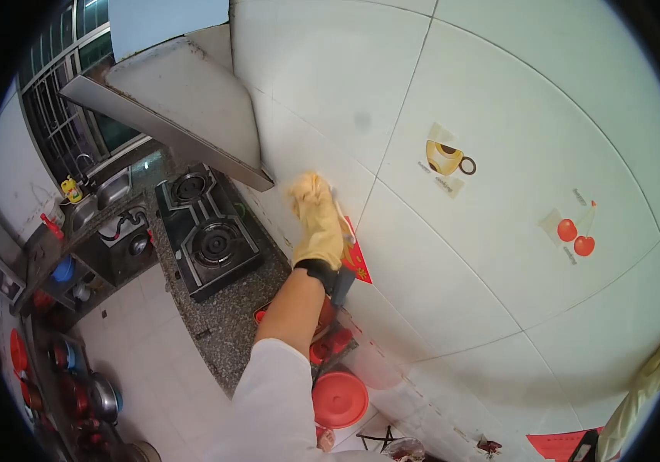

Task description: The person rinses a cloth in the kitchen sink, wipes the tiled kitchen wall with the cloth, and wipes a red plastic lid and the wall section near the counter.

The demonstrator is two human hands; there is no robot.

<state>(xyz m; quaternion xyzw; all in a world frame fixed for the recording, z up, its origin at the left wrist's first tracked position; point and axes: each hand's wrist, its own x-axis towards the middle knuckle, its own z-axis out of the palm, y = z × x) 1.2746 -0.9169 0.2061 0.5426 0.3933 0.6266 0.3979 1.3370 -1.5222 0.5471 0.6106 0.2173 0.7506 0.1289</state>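
Observation:
My left hand [314, 219], in a yellow glove with a black band at the wrist, reaches up to the white tiled wall [461, 254]. Its fingers are bent closed against the tiles, just right of the range hood's lower corner. A pale strip shows along the glove's right side; what the fingers hold is hidden. Behind the wrist is a red paper sign [358, 258] on the wall. At the lower right edge, my right hand [642, 393], also gloved in yellow, lies along the wall with its fingers stretched out, seen nearly edge-on.
The range hood [184, 100] juts out over a black two-burner gas stove [211, 231] on a granite counter [230, 350]. A sink [110, 189] is at the left. Below stand a red lidded bucket [340, 400] and pots on a rack [103, 396]. Cup [444, 158] and cherry [576, 237] decals mark the tiles.

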